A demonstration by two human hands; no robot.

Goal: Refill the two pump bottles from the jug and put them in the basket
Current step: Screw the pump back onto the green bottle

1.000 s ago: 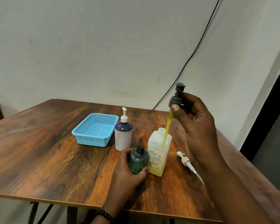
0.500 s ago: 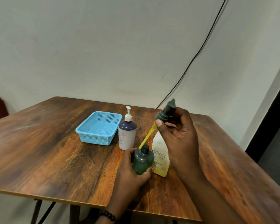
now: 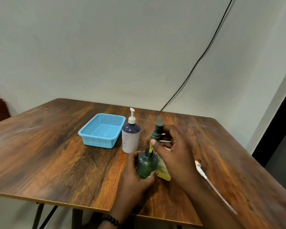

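Note:
My left hand (image 3: 133, 175) grips a small dark green bottle (image 3: 146, 165) standing on the table. My right hand (image 3: 173, 152) holds the dark green pump head (image 3: 157, 130) just above it, and the pump's yellow tube (image 3: 150, 148) dips into the bottle's neck. The pale yellow jug (image 3: 163, 172) stands right behind the green bottle, mostly hidden by my right hand. A white bottle with a dark shoulder and white pump (image 3: 131, 134) stands upright to the left. The empty blue basket (image 3: 101, 131) sits beside it.
A loose white pump with a long tube (image 3: 210, 180) lies on the wooden table (image 3: 56, 159) to the right of my arm. A black cable (image 3: 198, 60) runs down the wall behind. The table's near edge is close below my wrists.
My right hand has lowered the pump head from high above the jug down to the green bottle, and its yellow tube has gone into the neck. My left hand kept hold of the bottle.

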